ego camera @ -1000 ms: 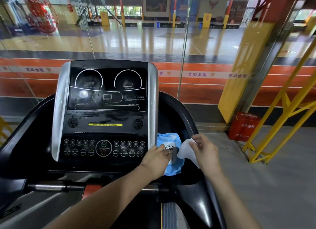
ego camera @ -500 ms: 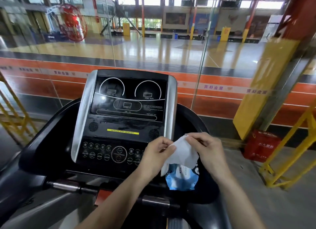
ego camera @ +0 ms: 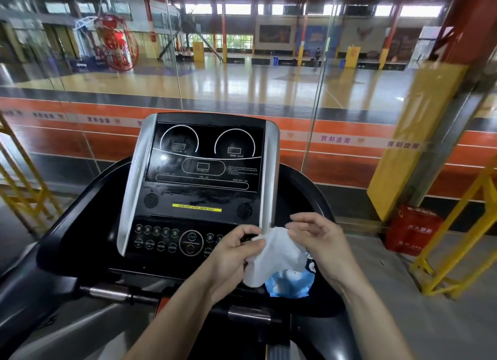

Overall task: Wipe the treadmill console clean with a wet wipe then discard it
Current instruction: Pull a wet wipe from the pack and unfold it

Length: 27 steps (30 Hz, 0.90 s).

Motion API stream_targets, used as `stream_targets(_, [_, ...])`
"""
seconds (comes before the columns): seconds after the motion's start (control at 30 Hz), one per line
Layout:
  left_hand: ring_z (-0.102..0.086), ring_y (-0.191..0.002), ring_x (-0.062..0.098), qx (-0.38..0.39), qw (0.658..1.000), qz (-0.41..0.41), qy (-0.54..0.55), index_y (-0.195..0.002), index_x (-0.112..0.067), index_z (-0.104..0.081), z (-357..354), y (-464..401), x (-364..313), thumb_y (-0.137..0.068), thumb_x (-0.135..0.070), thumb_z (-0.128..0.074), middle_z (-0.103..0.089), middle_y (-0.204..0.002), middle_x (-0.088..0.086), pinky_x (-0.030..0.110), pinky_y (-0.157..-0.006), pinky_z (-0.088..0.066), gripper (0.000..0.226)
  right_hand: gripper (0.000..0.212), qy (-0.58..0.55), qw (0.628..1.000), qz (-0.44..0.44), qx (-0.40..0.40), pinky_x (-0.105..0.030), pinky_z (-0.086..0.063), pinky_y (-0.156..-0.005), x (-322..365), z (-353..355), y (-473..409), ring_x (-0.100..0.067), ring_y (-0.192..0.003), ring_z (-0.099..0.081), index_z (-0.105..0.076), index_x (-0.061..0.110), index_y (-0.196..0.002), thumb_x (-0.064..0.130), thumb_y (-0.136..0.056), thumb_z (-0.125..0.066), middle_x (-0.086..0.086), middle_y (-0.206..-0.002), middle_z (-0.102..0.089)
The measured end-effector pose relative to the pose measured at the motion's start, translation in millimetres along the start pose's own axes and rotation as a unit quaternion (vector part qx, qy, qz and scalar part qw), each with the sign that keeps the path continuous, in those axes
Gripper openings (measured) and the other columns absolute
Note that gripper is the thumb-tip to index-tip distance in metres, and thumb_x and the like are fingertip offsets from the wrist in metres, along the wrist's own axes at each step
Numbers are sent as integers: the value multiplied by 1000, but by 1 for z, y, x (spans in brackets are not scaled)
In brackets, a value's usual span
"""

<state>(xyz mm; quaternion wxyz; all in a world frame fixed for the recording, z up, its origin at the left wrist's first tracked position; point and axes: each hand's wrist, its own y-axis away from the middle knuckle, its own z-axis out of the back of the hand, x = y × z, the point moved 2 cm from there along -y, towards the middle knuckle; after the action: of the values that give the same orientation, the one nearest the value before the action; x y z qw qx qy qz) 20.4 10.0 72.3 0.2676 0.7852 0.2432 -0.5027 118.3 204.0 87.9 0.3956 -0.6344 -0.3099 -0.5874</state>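
The black treadmill console [ego camera: 199, 182] with silver side strips stands in front of me, its dark display above a row of round buttons. A white wet wipe [ego camera: 274, 255] hangs spread between both hands at the console's lower right corner. My left hand [ego camera: 231, 255] pinches its left edge and covers some right-hand buttons. My right hand [ego camera: 320, 238] holds its upper right corner. Under the wipe, a blue wipe pack [ego camera: 293, 284] sits in the right tray of the treadmill, partly hidden.
A glass wall stands just behind the console. A red box [ego camera: 414, 230] sits on the floor at the right beside a yellow pillar [ego camera: 414, 144]. Yellow metal frames [ego camera: 462, 241] flank the treadmill on both sides. Silver handlebar grips [ego camera: 110, 292] run below the console.
The wipe came out of the blue pack and up between both hands. It is now more unfolded, and the view has tilted up and shifted so the console sits more central.
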Motion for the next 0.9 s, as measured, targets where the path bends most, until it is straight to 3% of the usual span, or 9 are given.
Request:
stream_targets(0.1, [-72,-79,25,-47,998,-46,-13,-108,-22,-70,-1,-1,-3,-77,-21,-82,-76,-97,15,37,-65,-56,32,28,-25,999,-30,-12,-34,-59,-84,-13,-8,10,-21,-95,-79,-78,35,-105,9,-94,-79,-6,-104,-83])
stream_targets(0.2, [-73,-80,28,-62,995,-80,-9,-104,-26,-73,-2,0,-5,-78,-21,-80,-76,-94,16,38,-67,-58,27,20,-69,995,-71,-2,-44,-60,-96,-26,-17,22,-26,-100,-77,-73,34,-119,23,-103,-70,-12,-114,-80])
stream_targets(0.3, [-73,-84,30,-58,994,-96,-13,-111,-26,-71,-3,4,-8,-80,-21,-80,-76,-99,20,41,-74,-59,32,28,-89,988,-116,47,-40,-56,-100,-38,-29,33,-31,-111,-77,-65,31,-134,33,-106,-63,-12,-120,-79])
stream_targets(0.4, [-73,-89,34,-74,992,-103,-11,-120,-19,-66,-3,7,-12,-79,-19,-80,-77,-107,25,48,-82,-57,43,33,-107,986,-122,49,-44,-58,-102,-44,-34,37,-39,-111,-75,-64,23,-136,27,-104,-69,-23,-115,-77])
stream_targets(0.47, [-72,-90,36,-91,991,-101,-14,-126,-12,-62,-2,8,-13,-81,-16,-80,-77,-109,26,50,-85,-54,48,37,-119,987,-106,12,-49,-60,-101,-44,-31,36,-35,-102,-75,-68,28,-130,30,-94,-77,-27,-110,-75])
stream_targets(0.53, [-71,-92,37,-97,991,-89,-9,-130,-9,-58,1,9,-15,-91,-6,-78,-76,-111,27,52,-88,-54,44,38,-117,988,-92,-29,-45,-61,-90,-41,-26,35,-23,-90,-73,-71,37,-121,34,-84,-79,-16,-98,-75])
stream_targets(0.6, [-73,-93,37,-81,995,-61,-6,-132,-12,-59,6,10,-16,-95,3,-70,-76,-112,28,54,-91,-58,42,35,-103,991,-67,-60,-36,-60,-79,-38,-22,33,-14,-84,-73,-69,38,-120,30,-88,-80,-4,-89,-76])
stream_targets(0.77, [-77,-97,34,-63,992,-26,-106,-131,-20,-63,16,11,-16,-87,10,-76,-77,-110,23,48,-88,-64,55,35,-23,994,-10,-109,-35,-59,-85,-26,-12,29,-5,-91,-73,-68,47,-112,21,-94,-81,7,-108,-76])
stream_targets(0.9, [-78,-92,20,-107,970,-72,-206,-123,-23,-73,17,12,-20,-85,-1,-83,-76,-113,11,23,-74,-61,45,42,0,995,2,-95,-25,-55,-81,-19,-7,27,0,-95,-71,-70,50,-111,15,-91,-83,17,-114,-72])
